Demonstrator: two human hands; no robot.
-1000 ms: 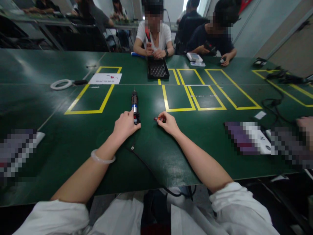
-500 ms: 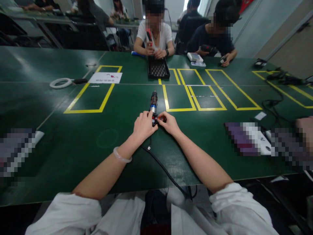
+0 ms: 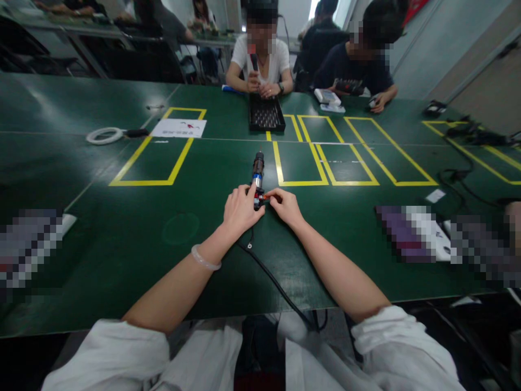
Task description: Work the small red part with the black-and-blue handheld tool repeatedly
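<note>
On the green table in front of me lies the bare inner assembly of a power tool [image 3: 258,167]: a dark nose with a thin tip pointing away, a silver and blue band, and small red and black parts nearest me. My left hand [image 3: 243,207] is closed around its near end from the left, hiding part of it. To the right, my right hand [image 3: 285,206] pinches a thin orange-red piece, perhaps a wire [image 3: 266,196], at the assembly's side. A black cord [image 3: 272,279] with a small ring terminal [image 3: 249,246] near it runs from under my left hand over the table's edge.
Across the table [image 3: 134,233] a co-worker holds a red and black tool over a black tray [image 3: 266,122]; another co-worker sits to the right. Yellow tape outlines, a printed sheet [image 3: 179,128], a white cable coil [image 3: 105,136] and black cables [image 3: 468,130] lie about.
My right hand has drawn slightly right, away from the assembly, showing more of the orange-red piece. My left hand keeps its hold. The view has shifted a little.
</note>
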